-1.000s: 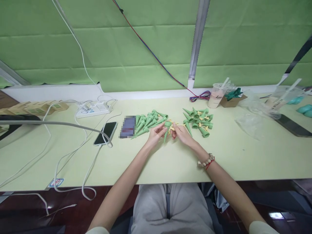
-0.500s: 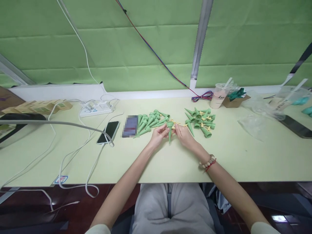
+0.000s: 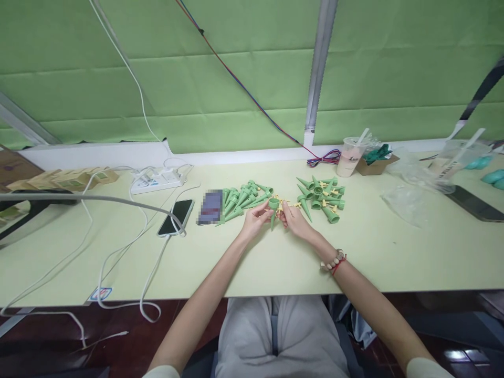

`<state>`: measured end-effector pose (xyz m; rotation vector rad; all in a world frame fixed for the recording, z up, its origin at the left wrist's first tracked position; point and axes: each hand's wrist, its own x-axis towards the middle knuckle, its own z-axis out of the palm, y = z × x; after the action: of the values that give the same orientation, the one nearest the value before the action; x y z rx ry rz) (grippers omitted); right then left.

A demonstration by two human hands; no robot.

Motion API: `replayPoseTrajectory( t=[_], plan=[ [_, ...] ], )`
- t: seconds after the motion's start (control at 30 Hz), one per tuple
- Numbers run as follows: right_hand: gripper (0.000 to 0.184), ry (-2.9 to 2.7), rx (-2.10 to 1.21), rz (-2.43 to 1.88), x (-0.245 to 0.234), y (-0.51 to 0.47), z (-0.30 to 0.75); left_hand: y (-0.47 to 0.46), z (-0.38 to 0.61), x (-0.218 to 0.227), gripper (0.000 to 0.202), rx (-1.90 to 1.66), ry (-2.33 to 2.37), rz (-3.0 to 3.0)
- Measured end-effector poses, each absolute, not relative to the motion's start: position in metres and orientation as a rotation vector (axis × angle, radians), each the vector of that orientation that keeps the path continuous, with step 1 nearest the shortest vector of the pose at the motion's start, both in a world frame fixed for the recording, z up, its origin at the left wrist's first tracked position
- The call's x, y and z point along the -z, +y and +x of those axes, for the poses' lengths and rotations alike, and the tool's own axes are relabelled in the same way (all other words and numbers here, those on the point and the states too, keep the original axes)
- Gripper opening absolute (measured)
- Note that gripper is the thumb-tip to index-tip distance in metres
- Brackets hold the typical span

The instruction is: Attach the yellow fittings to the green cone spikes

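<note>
Held just above the table (image 3: 354, 252), between two heaps of like parts, well in from the near edge: a green cone (image 3: 273, 211), wide collar up, tip slanting down toward the body. Pinched at the collar by the left hand (image 3: 255, 218), thumb and forefingers closed on the rim, other fingers loosely curled. Met from the other side by the right hand (image 3: 294, 221), fingertips closed on a small yellow fitting (image 3: 280, 206) right at the cone's mouth. Probably light, hollow moulded plastic: stiff, smooth, a little slippery along the taper, unlikely to break in bare fingers, though pointed enough at the tip to prick. Best gripped at the collar, where the ridge gives purchase, not on the narrow shank, and best kept upright so the mouth stays reachable. As for the fitting, tiny and thin, likely easy to drop or bend, so better taken between two fingertips only. Hard to make out: whether the fitting already sits in the mouth or merely touches it, and its exact shape, with both thumbs covering the joint. Too small to count: the cones in the left heap (image 3: 240, 199) and the right heap (image 3: 323, 197), the latter mixed with more yellow bits. Beside the left heap, a blurred patch (image 3: 208, 206), unreadable; further left, a phone (image 3: 176, 217) on a white cable. Cut off at the bottom edge: both elbows.
</note>
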<state>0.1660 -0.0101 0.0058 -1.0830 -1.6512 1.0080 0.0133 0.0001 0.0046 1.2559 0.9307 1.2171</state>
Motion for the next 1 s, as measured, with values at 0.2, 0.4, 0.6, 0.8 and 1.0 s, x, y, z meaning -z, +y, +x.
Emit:
replayPoseTrajectory(
  t=[0.2, 0.4, 0.6, 0.8, 1.0],
  plan=[
    [0.045, -1.605, -0.961, -1.115, -0.01, -0.013, 0.166, -0.001, 0.018, -0.004, 0.05, -1.265, 0.937, 1.267],
    [0.047, -1.433, -0.987, -1.05, -0.016, -0.009, 0.168, -0.004, 0.015, -0.008, 0.046, -1.337, 1.028, 1.648],
    [0.056, -0.818, -0.489, -1.101, -0.031, 0.013, 0.221, 0.003, -0.012, -0.017, 0.045, -1.261, 2.084, 1.997],
    [0.058, -0.646, -0.081, -1.303, -0.021, 0.022, 0.269, 0.003, -0.013, -0.011, 0.067, -0.686, 2.446, 1.981],
    [0.06, -0.804, -0.039, -1.565, -0.005, 0.027, 0.279, 0.004, -0.014, -0.008, 0.058, -0.66, 2.389, 1.952]
  ],
)
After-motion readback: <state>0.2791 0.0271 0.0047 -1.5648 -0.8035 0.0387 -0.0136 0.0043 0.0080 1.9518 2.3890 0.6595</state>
